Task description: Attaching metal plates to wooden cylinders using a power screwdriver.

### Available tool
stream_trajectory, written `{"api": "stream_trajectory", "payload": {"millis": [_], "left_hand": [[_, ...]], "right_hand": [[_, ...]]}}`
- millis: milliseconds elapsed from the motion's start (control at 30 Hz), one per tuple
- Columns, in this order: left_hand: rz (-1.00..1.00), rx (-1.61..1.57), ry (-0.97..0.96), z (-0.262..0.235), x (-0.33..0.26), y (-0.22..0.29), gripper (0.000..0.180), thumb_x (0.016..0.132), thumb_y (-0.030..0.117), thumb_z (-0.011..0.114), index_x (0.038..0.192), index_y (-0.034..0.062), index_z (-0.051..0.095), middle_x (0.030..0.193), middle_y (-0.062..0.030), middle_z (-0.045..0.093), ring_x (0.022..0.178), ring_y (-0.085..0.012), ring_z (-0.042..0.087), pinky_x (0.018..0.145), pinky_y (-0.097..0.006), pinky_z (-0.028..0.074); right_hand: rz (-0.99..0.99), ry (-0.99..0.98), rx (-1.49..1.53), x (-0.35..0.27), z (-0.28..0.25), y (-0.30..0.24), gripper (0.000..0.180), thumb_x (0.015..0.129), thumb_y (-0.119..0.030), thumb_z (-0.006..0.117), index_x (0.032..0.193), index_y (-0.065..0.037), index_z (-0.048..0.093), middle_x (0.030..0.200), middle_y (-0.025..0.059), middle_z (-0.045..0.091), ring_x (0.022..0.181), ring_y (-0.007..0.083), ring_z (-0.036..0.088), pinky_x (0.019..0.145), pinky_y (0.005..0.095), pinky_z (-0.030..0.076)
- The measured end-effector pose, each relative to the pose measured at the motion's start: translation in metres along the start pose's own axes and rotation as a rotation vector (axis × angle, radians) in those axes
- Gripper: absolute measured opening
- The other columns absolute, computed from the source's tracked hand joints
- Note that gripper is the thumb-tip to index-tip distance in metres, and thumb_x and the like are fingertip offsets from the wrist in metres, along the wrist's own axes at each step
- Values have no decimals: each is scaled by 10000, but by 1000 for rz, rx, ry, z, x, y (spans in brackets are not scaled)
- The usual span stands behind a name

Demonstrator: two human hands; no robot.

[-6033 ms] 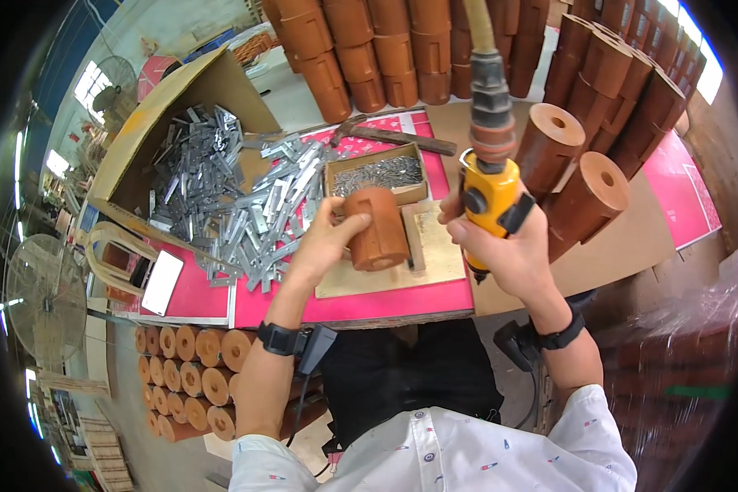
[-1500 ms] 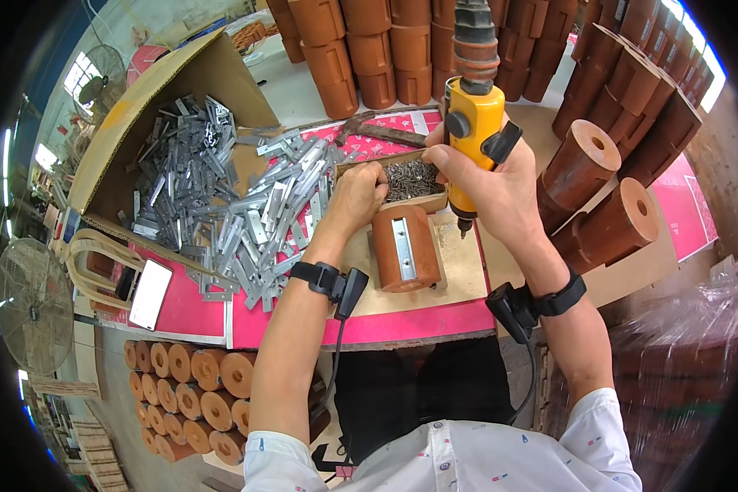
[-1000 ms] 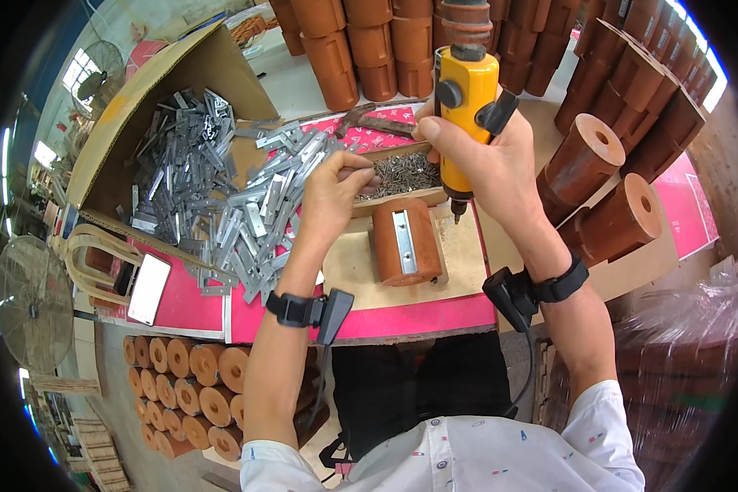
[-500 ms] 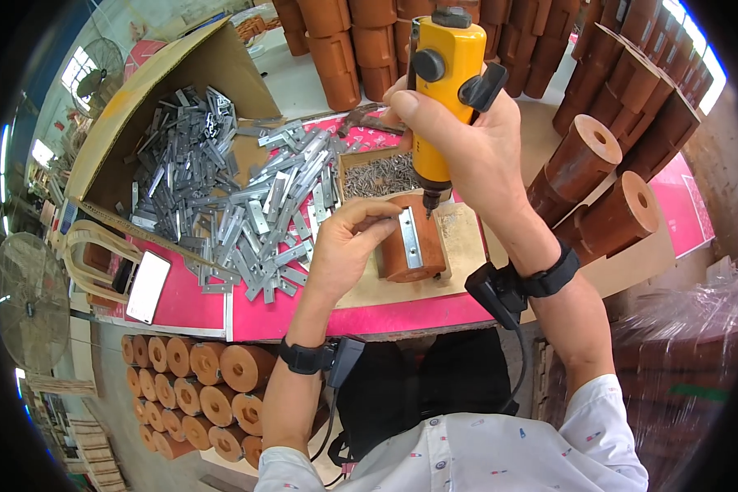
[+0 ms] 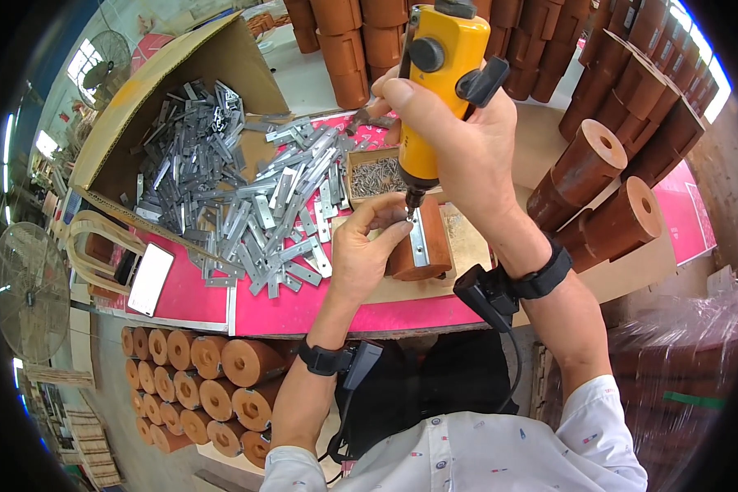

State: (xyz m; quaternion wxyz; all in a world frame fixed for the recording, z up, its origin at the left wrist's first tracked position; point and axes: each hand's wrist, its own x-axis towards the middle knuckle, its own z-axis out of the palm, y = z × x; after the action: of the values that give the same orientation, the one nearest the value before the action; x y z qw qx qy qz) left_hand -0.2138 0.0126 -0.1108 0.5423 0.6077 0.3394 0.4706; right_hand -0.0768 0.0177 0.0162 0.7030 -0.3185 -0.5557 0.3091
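Brown cylinder [image 5: 439, 239] | just rightward of left hand [image 5: 362, 248] | contact unclear

A worker's right hand [image 5: 477, 156] grips a yellow power driver [image 5: 447, 61], its tip pointing down at a metal strip [image 5: 419, 244] set along a brown cylinder [image 5: 439, 246], while the thumb and forefinger of the left hand [image 5: 359, 250] come together just beside that tip; behind them on the pink-topped table [image 5: 198, 293] sits a small box of screws [image 5: 375, 178], with loose metal strips [image 5: 279, 215] heaped to the left, spilling from a cardboard box [image 5: 113, 152]
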Motion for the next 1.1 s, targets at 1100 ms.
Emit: {"api": "stream_trajectory", "payload": {"millis": [1100], "left_hand": [[237, 381, 42, 5, 12, -1, 226, 765, 2, 732, 987, 6, 690, 946, -111, 685, 814, -198, 691, 757, -306, 534]], "right_hand": [[-47, 2, -94, 0, -4, 28, 448, 760, -202, 767, 1096, 8, 559, 834, 61, 666, 755, 111, 637, 705, 280, 518]]}}
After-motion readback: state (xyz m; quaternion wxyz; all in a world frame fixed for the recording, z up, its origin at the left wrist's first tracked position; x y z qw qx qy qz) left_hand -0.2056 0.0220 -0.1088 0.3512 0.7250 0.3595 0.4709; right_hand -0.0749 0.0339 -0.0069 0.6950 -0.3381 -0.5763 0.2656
